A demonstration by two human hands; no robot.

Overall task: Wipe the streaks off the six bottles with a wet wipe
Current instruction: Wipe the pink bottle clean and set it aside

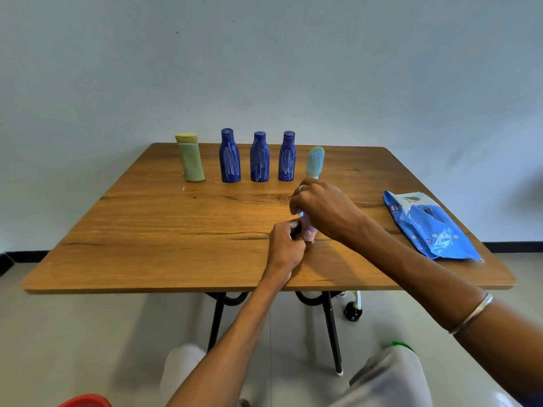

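Both hands (pixel 293 227) grip a pink bottle (pixel 309 227) mid-table (pixel 147 230) — edges well apart

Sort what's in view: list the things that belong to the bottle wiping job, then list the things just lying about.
Job:
yellow bottle
three blue bottles, streaked
light blue bottle
pink bottle, held by left hand and right hand
wet wipe pack

Lying about:
red object on floor
black item under table

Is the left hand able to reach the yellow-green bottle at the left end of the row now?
Probably yes, but not freely: the table between the left hand and the yellow-green bottle is bare, yet that hand grips the pink bottle and must release it first.
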